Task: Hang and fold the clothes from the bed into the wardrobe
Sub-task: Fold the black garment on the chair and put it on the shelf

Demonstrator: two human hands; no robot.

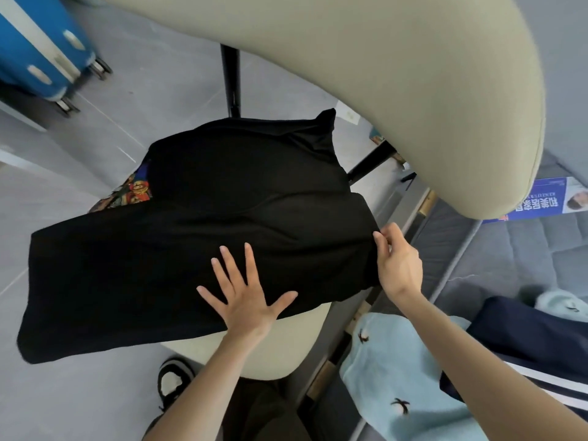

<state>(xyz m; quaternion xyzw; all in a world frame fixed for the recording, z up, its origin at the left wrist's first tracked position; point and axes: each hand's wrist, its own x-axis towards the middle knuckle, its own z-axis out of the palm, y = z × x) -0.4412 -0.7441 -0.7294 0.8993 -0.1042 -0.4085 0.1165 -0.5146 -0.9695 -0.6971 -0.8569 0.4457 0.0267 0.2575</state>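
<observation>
While the black garment (197, 218) lies spread across the cream chair seat (273, 351), with its left part hanging off the edge over the grey floor, the left hand (245, 294) presses flat on it, fingers straight and splayed. The right hand (397, 265) pinches the garment's right edge between thumb and fingertips. A bit of colourful cartoon-print fabric (133, 192) pokes out from under it on the far left. Over on the bed (525, 249) there's a light blue garment (397, 377) with little black bird prints, and a navy piece with white stripes (525, 338) just beside it. A blue suitcase (35, 49) stands top left.
</observation>
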